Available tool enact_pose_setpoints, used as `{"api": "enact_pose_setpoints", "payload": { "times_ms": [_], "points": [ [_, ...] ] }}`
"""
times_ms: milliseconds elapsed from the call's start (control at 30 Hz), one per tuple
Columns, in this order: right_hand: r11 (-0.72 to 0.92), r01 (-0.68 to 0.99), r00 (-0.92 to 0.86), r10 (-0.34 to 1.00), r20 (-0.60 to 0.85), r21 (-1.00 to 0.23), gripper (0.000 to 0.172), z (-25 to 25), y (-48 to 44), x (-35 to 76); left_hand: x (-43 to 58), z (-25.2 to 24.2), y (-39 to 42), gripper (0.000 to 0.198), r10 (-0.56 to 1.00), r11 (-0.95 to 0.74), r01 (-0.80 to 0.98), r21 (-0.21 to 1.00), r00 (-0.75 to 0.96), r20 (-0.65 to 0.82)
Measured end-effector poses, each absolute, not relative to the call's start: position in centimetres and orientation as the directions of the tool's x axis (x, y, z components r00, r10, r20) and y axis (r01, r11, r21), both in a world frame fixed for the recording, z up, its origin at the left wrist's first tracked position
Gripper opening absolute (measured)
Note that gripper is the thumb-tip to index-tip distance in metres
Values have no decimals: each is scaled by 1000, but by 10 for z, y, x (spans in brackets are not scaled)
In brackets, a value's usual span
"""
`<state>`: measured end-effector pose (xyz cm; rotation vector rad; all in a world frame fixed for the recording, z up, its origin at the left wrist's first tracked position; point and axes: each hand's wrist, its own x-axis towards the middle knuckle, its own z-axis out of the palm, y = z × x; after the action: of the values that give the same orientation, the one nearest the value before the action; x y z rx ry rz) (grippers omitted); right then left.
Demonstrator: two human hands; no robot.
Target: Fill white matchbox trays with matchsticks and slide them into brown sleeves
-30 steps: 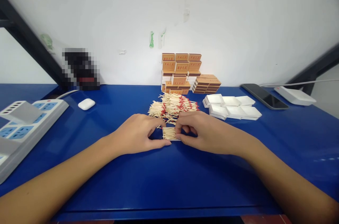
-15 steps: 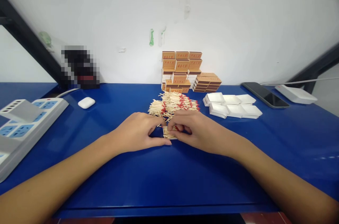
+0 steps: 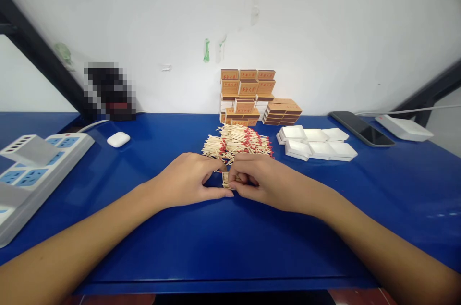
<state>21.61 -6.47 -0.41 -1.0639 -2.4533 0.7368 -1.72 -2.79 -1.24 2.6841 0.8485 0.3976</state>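
A small white matchbox tray (image 3: 225, 181) with matches in it lies on the blue table, mostly covered by my hands. My left hand (image 3: 190, 177) grips it from the left, thumb along its near side and forefinger at its far side. Over the tray, my right hand (image 3: 261, 177) is closed, its thumb and fingertips pinched down on the matches inside. Just beyond my hands lies a heap of loose matches (image 3: 237, 140) with red heads.
Behind the heap, orange-brown matchboxes (image 3: 248, 88) are stacked against the wall, with more boxes (image 3: 282, 112) beside them. White empty trays (image 3: 319, 143) and a phone (image 3: 362, 128) lie right. On the left are a white earphone case (image 3: 118, 139) and a power strip (image 3: 46, 170).
My right hand has shifted slightly down and closed more over the tray, covering more of the matches. My left hand stays in place.
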Motion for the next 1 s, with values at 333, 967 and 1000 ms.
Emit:
{"api": "enact_pose_setpoints", "payload": {
  "times_ms": [333,967,1000],
  "points": [
    [602,566,-627,758,181,-564,12,-5,-67,215,-17,-13,-27,42,598,-775,518,361,786,156],
    [601,559,-644,749,157,-572,12,-5,-65,216,-16,-12,-29,35,593,-782,513,353,787,171],
    [602,562,-647,747,151,-567,12,-5,-65,217,-16,-12,-29,35,596,-779,516,355,786,166]
  ]
}}
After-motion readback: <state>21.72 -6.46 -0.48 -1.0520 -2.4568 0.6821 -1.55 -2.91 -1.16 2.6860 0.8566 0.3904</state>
